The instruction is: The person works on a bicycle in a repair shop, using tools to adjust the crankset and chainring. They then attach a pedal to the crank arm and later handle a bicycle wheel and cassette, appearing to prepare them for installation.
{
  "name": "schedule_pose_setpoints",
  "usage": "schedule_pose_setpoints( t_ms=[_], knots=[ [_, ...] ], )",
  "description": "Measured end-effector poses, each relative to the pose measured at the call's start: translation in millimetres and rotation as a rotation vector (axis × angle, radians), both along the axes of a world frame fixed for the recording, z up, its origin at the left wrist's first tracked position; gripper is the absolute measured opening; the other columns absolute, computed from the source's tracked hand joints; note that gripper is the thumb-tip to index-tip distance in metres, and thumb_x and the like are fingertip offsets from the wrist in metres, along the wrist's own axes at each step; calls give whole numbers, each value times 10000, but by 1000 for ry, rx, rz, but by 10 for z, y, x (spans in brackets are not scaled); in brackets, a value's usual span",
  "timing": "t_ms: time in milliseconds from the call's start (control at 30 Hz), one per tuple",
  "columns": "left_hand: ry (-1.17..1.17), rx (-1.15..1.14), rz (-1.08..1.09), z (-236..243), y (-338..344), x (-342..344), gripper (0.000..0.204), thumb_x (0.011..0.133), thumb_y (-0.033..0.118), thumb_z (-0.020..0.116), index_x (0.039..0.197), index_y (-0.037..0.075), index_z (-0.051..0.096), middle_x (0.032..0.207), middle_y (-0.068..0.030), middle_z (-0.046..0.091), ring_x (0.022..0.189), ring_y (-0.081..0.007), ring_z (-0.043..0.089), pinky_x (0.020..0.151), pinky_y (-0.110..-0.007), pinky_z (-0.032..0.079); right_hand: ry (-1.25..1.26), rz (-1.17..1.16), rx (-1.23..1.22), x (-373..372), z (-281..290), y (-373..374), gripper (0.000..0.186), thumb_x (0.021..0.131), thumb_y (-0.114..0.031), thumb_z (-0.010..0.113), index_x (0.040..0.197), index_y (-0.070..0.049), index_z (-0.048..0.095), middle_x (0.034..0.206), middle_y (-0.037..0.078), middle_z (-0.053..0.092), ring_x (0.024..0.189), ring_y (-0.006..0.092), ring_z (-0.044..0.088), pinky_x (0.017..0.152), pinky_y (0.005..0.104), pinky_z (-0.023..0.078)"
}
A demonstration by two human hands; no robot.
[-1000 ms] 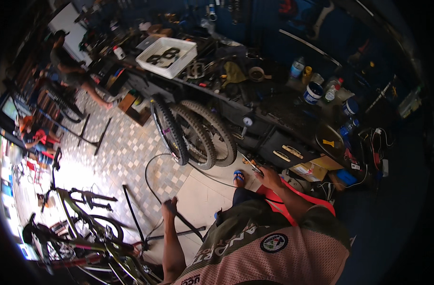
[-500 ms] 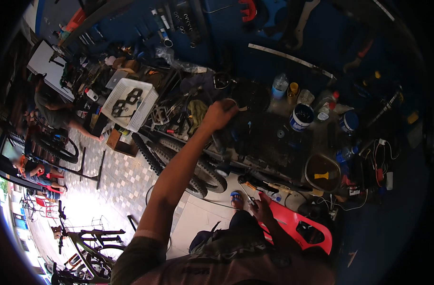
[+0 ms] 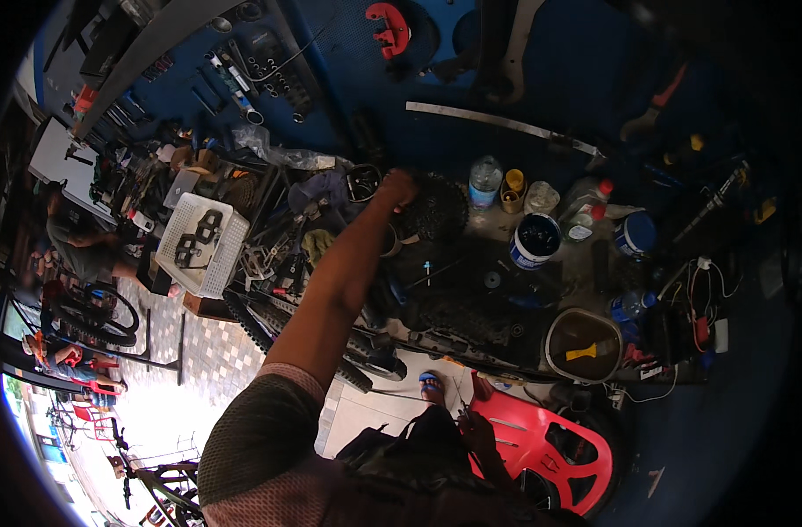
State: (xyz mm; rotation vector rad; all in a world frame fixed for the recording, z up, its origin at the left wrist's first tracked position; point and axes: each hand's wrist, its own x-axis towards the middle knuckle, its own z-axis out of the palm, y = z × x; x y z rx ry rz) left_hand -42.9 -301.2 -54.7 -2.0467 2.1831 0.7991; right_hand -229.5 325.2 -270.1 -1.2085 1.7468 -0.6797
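My left arm stretches over the workbench. My left hand (image 3: 399,188) is at its back, between a round dark bowl (image 3: 363,183) and a stack of black toothed bicycle sprockets (image 3: 440,209). Its fingers are turned away and dim, so their grip does not show. Low beside a red plastic chair (image 3: 528,430), my right hand (image 3: 478,434) is closed round a thin metal tool (image 3: 463,406), whose slim end points up; its exact kind is too dark to make out.
On the bench are a white basket with pedals (image 3: 229,255), a blue-white tub (image 3: 534,242), a water bottle (image 3: 484,183) and a basin with a yellow brush (image 3: 552,351). Bicycle tyres (image 3: 265,321) lean below its front edge. Another person (image 3: 85,246) works at far left.
My left hand has moved from the bench's middle farther back, toward the bowl and sprockets. The view has shifted, and my right hand stays low by the chair with the tool.
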Motion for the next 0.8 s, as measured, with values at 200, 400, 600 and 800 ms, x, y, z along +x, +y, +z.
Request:
schedule_pose_setpoints(
  t_ms=[200, 400, 600, 800],
  knots=[
    [45, -30, 10, 319, -8, -379, 239, 933, 138, 636, 1064, -16, 765, 1027, -219, 764, 842, -321, 778, 703, -425, 635, 92, 64, 38, -110, 85, -150, 339, 973, -420, 690, 1036, -87, 677, 885, 178, 717, 868, 410, 705, 734, 508, 550],
    [250, -134, -167, 571, 81, -369, 218, 907, 206, 708, 988, 11, 763, 1022, -213, 745, 884, -324, 742, 734, -444, 616, 25, 8, 71, -211, 192, -448, 351, 977, -420, 679, 1050, -77, 690, 911, 207, 720, 906, 433, 706, 759, 527, 550],
    [511, -155, -44, 902, 495, -357, 266, 920, 245, 737, 993, -9, 711, 942, -247, 731, 903, -395, 716, 831, -468, 569, 40, 56, 64, -208, 192, -477, 341, 971, -398, 691, 1059, -68, 698, 921, 203, 735, 906, 423, 719, 765, 512, 562],
    [421, -596, -150, 1549, 1203, -6, 196, 981, 181, 662, 1044, -5, 664, 972, -253, 729, 978, -436, 711, 825, -487, 557, -26, 220, 76, -319, 326, -549, 403, 939, -433, 728, 1036, -44, 696, 930, 213, 741, 914, 410, 730, 764, 490, 570]
  ],
)
